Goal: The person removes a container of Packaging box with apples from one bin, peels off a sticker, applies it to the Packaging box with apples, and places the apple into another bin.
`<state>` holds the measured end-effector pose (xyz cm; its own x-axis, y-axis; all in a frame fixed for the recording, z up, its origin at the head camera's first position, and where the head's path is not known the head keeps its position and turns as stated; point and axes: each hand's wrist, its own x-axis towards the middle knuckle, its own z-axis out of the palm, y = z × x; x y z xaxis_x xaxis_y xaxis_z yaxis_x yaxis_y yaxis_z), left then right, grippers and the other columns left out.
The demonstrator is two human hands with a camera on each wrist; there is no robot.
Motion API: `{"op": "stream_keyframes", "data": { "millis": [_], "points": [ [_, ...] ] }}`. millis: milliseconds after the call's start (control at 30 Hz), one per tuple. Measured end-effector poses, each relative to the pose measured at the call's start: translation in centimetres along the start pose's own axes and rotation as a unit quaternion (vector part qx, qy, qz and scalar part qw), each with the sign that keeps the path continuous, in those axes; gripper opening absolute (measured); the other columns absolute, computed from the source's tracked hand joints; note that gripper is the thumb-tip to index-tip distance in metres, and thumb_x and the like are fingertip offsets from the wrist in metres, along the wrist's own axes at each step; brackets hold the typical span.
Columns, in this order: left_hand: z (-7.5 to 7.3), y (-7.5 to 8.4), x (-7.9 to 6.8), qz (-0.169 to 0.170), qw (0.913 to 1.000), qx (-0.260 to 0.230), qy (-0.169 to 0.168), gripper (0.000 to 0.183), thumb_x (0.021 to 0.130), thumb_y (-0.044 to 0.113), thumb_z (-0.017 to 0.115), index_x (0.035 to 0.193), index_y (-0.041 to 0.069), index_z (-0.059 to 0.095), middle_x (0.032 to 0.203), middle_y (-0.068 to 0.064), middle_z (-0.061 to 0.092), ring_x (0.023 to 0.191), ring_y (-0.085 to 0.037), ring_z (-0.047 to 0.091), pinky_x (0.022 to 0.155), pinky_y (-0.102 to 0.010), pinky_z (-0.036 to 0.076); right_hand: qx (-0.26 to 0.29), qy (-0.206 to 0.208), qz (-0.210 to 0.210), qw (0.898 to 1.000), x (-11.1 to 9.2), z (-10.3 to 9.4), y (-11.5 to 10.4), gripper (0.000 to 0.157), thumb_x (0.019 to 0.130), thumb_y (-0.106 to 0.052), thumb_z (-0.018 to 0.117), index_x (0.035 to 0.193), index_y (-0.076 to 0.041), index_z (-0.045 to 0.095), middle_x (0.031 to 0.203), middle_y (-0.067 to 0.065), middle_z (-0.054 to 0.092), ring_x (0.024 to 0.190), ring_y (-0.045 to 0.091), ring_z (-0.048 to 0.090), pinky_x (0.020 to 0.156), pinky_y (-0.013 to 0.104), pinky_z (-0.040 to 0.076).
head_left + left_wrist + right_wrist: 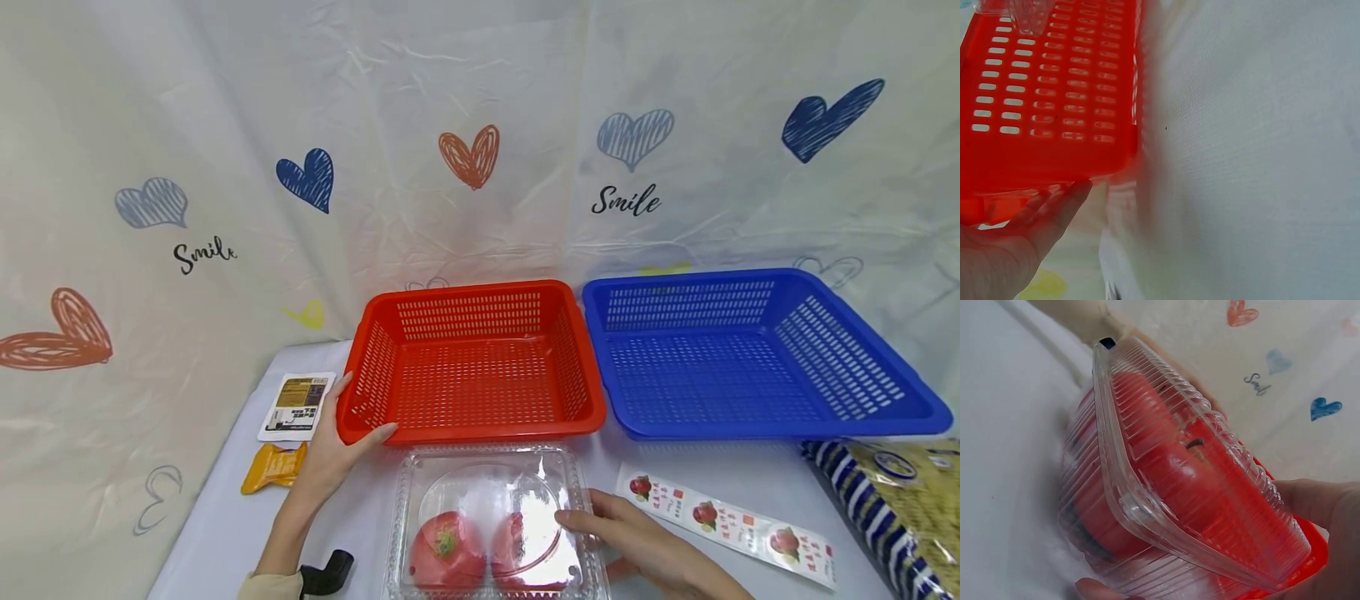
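My left hand (327,454) rests on the left front corner of a red plastic basket (487,433), fingers spread along its outer left side and thumb by the front rim. In the left wrist view its fingers (1063,209) lie fairly straight against the basket wall. In front of the basket is a clear lidded plastic container (487,454) with two red apples (447,546) inside. My right hand (637,537) holds the container's right side, thumb on the lid and other fingers lower down. The right wrist view shows an apple's stem (1195,444) through the ribbed plastic.
A blue basket (690,333) stands right of the red one. Below it lie a strip of white packets (731,521) and a striped bag (892,508) with yellowish contents. At left are a white packet (296,407) and an orange packet (274,467). A heart-printed curtain (525,192) hangs behind.
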<state>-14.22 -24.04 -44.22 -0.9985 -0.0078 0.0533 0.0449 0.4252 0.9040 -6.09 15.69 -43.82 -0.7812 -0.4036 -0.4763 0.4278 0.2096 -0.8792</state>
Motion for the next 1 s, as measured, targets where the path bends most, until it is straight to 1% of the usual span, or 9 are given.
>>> {"op": "stream_keyframes", "data": {
  "millis": [100, 267, 333, 433, 533, 667, 767, 900, 1000],
  "points": [
    [0.0, 0.0, 0.0, 0.0, 1.0, -0.001, 0.001, 0.101, 0.09, 0.03, 0.082, 0.166, 0.02, 0.017, 0.167, -0.014, 0.026, 0.146, -0.038, 0.037, 0.107, -0.056, 0.051, 0.0, -0.002, -0.002, 1.0, -0.1, -0.1, 0.1, 0.073, 0.104, -0.036, 0.061, 0.15, 0.016, 0.037, 0.127, 0.012, 0.066, 0.109, 0.026, 0.064, 0.08, 0.052, 0.06],
    [0.1, 0.0, 0.1, 0.002, 1.0, -0.003, -0.001, 0.101, 0.09, 0.031, 0.082, 0.166, 0.02, 0.017, 0.166, -0.015, 0.026, 0.145, -0.038, 0.038, 0.108, -0.057, 0.049, 0.003, 0.005, -0.009, 1.0, -0.5, -0.6, 0.0, 0.081, 0.104, -0.037, 0.062, 0.155, 0.015, 0.027, 0.134, 0.021, 0.062, 0.117, 0.034, 0.063, 0.081, 0.052, 0.061],
    [0.1, 0.0, 0.1, 0.003, 1.0, -0.002, 0.0, 0.101, 0.09, 0.031, 0.082, 0.166, 0.02, 0.017, 0.166, -0.014, 0.026, 0.145, -0.038, 0.038, 0.108, -0.057, 0.049, 0.003, 0.013, -0.017, 1.0, -0.6, -0.9, -0.2, 0.083, 0.104, -0.038, 0.062, 0.156, 0.015, 0.024, 0.136, 0.024, 0.059, 0.117, 0.034, 0.063, 0.08, 0.051, 0.062],
    [0.1, 0.0, 0.1, 0.0, 1.0, -0.003, 0.001, 0.101, 0.09, 0.03, 0.082, 0.166, 0.021, 0.016, 0.166, -0.014, 0.026, 0.146, -0.037, 0.037, 0.107, -0.057, 0.05, -0.002, 0.021, -0.031, 0.999, -0.9, -1.6, -0.4, 0.079, 0.106, -0.038, 0.058, 0.157, 0.013, 0.026, 0.142, 0.027, 0.053, 0.114, 0.031, 0.063, 0.078, 0.05, 0.063],
    [0.1, 0.0, 0.1, -0.002, 1.0, -0.003, 0.001, 0.101, 0.09, 0.03, 0.082, 0.166, 0.021, 0.016, 0.167, -0.014, 0.026, 0.146, -0.037, 0.037, 0.107, -0.056, 0.051, -0.023, 0.021, -0.045, 0.998, -1.3, -2.7, -0.7, 0.072, 0.108, -0.036, 0.055, 0.158, 0.009, 0.03, 0.145, 0.03, 0.049, 0.115, 0.03, 0.062, 0.079, 0.049, 0.063],
    [0.1, 0.1, 0.0, -0.001, 1.0, -0.001, 0.001, 0.101, 0.09, 0.031, 0.082, 0.166, 0.02, 0.016, 0.167, -0.014, 0.026, 0.146, -0.037, 0.037, 0.108, -0.056, 0.05, -0.087, 0.018, -0.082, 0.993, -1.9, -4.6, -0.8, 0.063, 0.109, -0.03, 0.055, 0.155, 0.009, 0.037, 0.141, 0.028, 0.056, 0.114, 0.031, 0.062, 0.081, 0.042, 0.062],
    [0.0, 0.2, -0.1, -0.002, 1.0, -0.004, 0.0, 0.101, 0.091, 0.03, 0.083, 0.167, 0.021, 0.016, 0.167, -0.013, 0.026, 0.146, -0.036, 0.037, 0.11, -0.056, 0.048, -0.156, 0.019, -0.133, 0.979, -2.1, -5.8, -0.3, 0.053, 0.107, -0.023, 0.059, 0.147, 0.01, 0.046, 0.127, 0.019, 0.065, 0.104, 0.023, 0.065, 0.078, 0.034, 0.06],
    [-0.3, 0.3, -0.2, -0.01, 0.9998, -0.014, -0.01, 0.102, 0.091, 0.03, 0.082, 0.167, 0.024, 0.014, 0.166, -0.013, 0.027, 0.146, -0.036, 0.038, 0.11, -0.055, 0.048, -0.249, 0.054, -0.198, 0.947, -2.3, -7.2, 0.6, 0.04, 0.104, -0.017, 0.066, 0.136, 0.005, 0.059, 0.114, 0.007, 0.069, 0.095, 0.006, 0.065, 0.074, 0.027, 0.057],
    [-0.4, 0.3, -0.2, -0.02, 0.9994, -0.018, -0.021, 0.103, 0.092, 0.031, 0.082, 0.167, 0.025, 0.012, 0.166, -0.013, 0.027, 0.147, -0.036, 0.037, 0.109, -0.054, 0.05, -0.297, 0.095, -0.216, 0.925, -2.4, -8.1, 1.2, 0.038, 0.1, -0.016, 0.071, 0.132, 0.004, 0.062, 0.114, 0.006, 0.071, 0.097, 0.006, 0.066, 0.076, 0.027, 0.057]
  ]
}}
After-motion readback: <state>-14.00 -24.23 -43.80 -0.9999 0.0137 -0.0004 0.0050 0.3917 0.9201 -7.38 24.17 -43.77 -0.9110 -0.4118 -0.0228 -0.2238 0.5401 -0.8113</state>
